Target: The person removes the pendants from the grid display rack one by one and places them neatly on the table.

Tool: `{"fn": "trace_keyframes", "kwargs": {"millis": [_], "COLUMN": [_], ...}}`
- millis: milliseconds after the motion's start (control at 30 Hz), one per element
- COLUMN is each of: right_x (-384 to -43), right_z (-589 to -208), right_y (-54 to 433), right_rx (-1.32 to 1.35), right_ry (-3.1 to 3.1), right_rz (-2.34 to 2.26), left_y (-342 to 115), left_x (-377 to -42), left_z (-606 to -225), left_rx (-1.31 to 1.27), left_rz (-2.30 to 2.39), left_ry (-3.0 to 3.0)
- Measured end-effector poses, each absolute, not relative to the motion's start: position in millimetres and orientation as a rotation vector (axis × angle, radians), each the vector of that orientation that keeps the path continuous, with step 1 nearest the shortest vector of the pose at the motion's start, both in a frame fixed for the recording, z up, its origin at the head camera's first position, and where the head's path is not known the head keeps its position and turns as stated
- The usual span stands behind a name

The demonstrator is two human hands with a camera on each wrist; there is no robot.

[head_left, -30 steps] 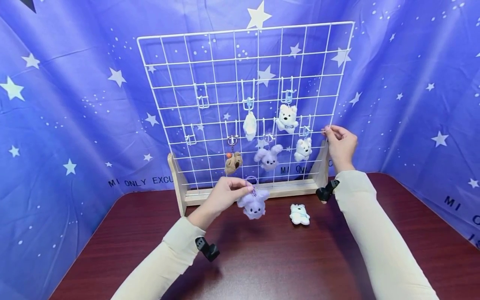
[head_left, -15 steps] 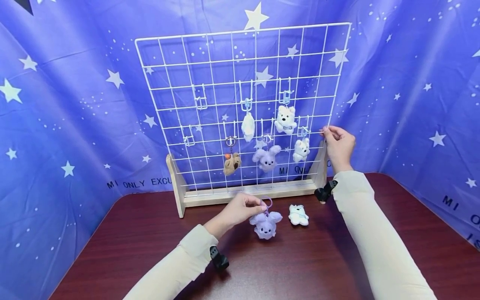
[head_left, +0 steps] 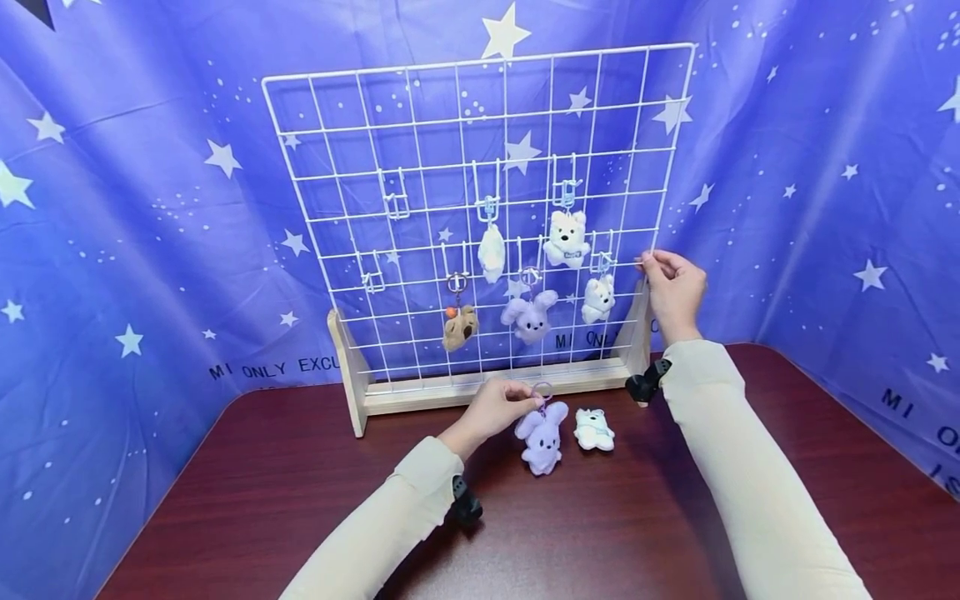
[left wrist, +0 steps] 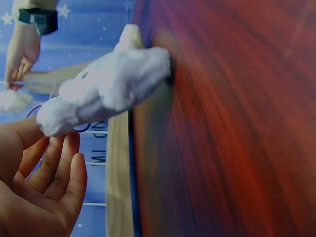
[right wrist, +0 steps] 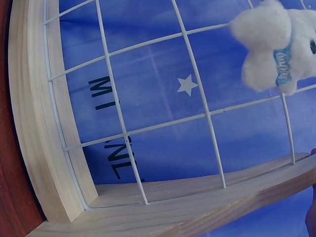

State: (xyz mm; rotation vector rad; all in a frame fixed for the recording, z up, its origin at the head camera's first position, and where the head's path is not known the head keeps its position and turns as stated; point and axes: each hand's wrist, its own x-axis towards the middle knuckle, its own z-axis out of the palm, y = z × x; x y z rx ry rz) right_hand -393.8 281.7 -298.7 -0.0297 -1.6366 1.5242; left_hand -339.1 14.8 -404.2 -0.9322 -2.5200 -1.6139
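My left hand [head_left: 489, 413] pinches the top of a lilac bunny plush keychain [head_left: 542, 443], which hangs just above the table from its purple ring. In the left wrist view the blurred bunny [left wrist: 111, 84] extends past the fingertips of that hand [left wrist: 47, 182]. My right hand [head_left: 678, 293] grips the right edge of a white wire grid rack [head_left: 480, 62]; only a sliver of it shows in the right wrist view. Beside the held bunny, a white bear plush [head_left: 594, 432] lies on the table.
On the rack's hooks hang a brown plush keychain [head_left: 460, 328], another lilac bunny [head_left: 530, 318], and white plushes [head_left: 567, 240]. Two hooks at left [head_left: 396, 206] carry nothing. Wooden feet [head_left: 347, 375] hold the rack on the dark red table [head_left: 247, 500]; a starry curtain stands behind.
My left hand has moved right and down from the rack's front, carrying the lilac bunny close to the white bear. The bunny has turned. My right hand keeps its grip on the rack.
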Motion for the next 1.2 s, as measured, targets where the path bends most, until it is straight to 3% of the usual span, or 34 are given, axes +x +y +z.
{"fn": "trace_keyframes", "kwargs": {"millis": [467,833,1200], "right_x": [-393,-393,-372], "right_z": [-299,-294,-285], "right_y": [278,279,268], "right_rx": [-0.035,0.003,0.006], "right_ry": [-1.644,-1.608,-1.61], "right_rz": [1.525,1.557,1.592], "left_y": [28,35,37], "left_x": [-364,-369,-366], "left_z": [-423,-428,-440], "left_rx": [-0.699,-0.666,-0.499], "left_rz": [-1.701,-1.691,-1.932], "left_ry": [-2.56,-2.549,-2.448]}}
